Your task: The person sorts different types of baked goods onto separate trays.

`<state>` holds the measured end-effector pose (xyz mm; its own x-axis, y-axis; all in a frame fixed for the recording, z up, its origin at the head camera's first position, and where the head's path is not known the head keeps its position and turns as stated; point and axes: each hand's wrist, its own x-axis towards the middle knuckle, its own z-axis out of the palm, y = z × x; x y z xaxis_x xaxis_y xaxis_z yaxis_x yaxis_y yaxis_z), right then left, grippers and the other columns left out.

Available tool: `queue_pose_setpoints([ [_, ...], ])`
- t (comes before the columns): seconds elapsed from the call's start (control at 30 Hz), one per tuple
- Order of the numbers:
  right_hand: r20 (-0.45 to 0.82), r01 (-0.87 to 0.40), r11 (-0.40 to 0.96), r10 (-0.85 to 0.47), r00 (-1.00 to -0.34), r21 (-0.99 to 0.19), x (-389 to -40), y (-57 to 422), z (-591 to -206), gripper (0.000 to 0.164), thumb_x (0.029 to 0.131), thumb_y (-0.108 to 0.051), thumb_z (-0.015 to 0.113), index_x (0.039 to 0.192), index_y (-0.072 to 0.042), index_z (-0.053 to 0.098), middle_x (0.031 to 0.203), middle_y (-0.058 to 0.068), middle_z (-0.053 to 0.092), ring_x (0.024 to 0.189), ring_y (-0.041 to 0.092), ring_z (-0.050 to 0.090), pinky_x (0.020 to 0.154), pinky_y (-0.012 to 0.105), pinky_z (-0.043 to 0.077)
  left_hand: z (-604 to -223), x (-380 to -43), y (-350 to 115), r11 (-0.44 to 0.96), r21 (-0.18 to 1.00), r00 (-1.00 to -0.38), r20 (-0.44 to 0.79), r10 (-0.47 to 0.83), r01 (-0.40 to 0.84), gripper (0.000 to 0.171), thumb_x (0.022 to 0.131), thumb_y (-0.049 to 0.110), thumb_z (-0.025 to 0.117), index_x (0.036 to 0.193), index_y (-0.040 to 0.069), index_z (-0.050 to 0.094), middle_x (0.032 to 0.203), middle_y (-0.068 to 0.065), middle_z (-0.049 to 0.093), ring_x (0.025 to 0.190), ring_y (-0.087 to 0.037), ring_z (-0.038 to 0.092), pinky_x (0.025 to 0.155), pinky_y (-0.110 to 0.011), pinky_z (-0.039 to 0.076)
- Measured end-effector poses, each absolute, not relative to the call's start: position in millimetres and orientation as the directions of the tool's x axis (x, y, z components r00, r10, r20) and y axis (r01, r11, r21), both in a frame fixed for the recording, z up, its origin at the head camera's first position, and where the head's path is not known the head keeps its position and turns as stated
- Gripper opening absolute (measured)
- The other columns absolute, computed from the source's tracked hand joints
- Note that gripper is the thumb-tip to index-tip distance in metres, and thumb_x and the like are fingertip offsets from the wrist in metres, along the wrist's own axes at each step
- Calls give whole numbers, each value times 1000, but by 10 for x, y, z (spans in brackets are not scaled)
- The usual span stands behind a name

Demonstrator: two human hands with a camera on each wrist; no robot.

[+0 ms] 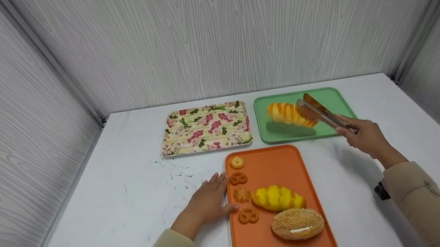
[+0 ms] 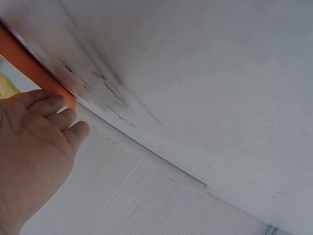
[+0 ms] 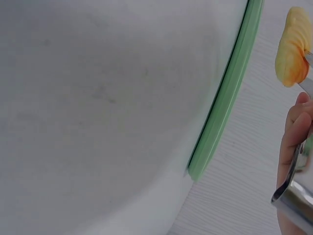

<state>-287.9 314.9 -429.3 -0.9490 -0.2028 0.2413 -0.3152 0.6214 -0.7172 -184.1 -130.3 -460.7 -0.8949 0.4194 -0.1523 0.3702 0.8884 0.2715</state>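
Note:
My right hand (image 1: pixel 362 138) grips a pair of metal tongs (image 1: pixel 327 116) with brownish tips. Between those tips is a scored golden bread loaf (image 1: pixel 285 114), held above the green tray (image 1: pixel 335 98), with its shadow below. In the right wrist view the same bread loaf (image 3: pixel 292 49) shows at the upper right edge. My left hand (image 1: pixel 207 199) lies along the left side of the orange tray (image 1: pixel 276 160), its fingers and thumb at the rim. On that tray are a yellow bread roll (image 1: pixel 277 198) and a seeded bun (image 1: pixel 297 224) with a white streak.
Several small pastries, among them a pretzel-shaped cookie (image 1: pixel 248 216), line the orange tray's left side. A floral tray (image 1: pixel 205 135) stands at the back, left of the green one. Wood-grain panels (image 1: pixel 204 40) enclose the white table (image 1: pixel 130 196) at the back and sides.

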Motion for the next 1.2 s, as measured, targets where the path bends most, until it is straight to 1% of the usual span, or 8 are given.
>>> queue_pose_setpoints([
  [0.17,230,-265,656,-141,-963,-707,-2917,3191,-4302,55,95,-40,55,144,-15,45,89,22,65,55,16,55,46,27,43,-4603,-1840,-1303,885,279,-894,-150,422,372,89,87,59,57,150,5,26,156,-8,20,143,-27,15,113,-46,18],
  [0.27,239,-251,672,-112,-965,-697,-2935,3228,-4317,57,96,-40,54,144,-12,43,102,28,64,59,22,59,49,26,46,-4596,-1842,-1299,885,279,-892,-152,425,374,89,87,58,58,150,4,27,156,-8,21,143,-27,16,113,-46,18],
  [0.33,249,-243,682,-92,-964,-690,-2949,3253,-4326,58,96,-40,53,145,-11,42,105,28,63,61,24,60,49,26,47,-4587,-1844,-1297,884,275,-890,-153,429,379,89,87,57,58,150,4,27,156,-9,21,143,-27,16,112,-46,19],
  [0.6,320,-234,718,-16,-947,-656,-3008,3318,-4353,54,97,-34,54,142,-6,45,96,31,64,55,19,60,46,25,46,-4587,-1852,-1303,885,272,-890,-153,428,379,89,87,58,58,150,3,26,156,-10,21,143,-28,16,112,-47,19],
  [0.73,322,-221,740,-6,-947,-635,-3010,3344,-4361,54,98,-32,53,142,-2,43,93,31,64,53,10,56,46,25,46,-4596,-1853,-1304,885,275,-892,-151,426,376,89,87,58,57,150,3,26,156,-11,21,142,-29,16,112,-47,19],
  [0.8,307,-204,747,0,-952,-633,-3011,3359,-4374,55,99,-32,52,142,0,42,90,30,64,53,7,55,47,26,45,-4601,-1851,-1303,884,277,-892,-150,426,376,89,87,58,57,150,3,27,156,-11,21,142,-29,17,112,-47,20],
  [1.03,268,-157,755,26,-963,-636,-3005,3403,-4412,57,99,-32,50,143,4,38,87,29,63,56,16,58,48,30,46,-4620,-1847,-1307,879,264,-889,-125,440,398,87,88,56,57,149,1,28,155,-13,23,142,-30,19,112,-47,21],
  [1.2,250,-142,756,30,-968,-639,-3012,3431,-4427,58,100,-33,49,142,5,38,84,28,63,54,15,58,48,30,47,-4629,-1848,-1312,877,262,-889,-116,443,403,87,88,57,57,149,1,28,155,-13,23,141,-31,19,111,-47,21],
])
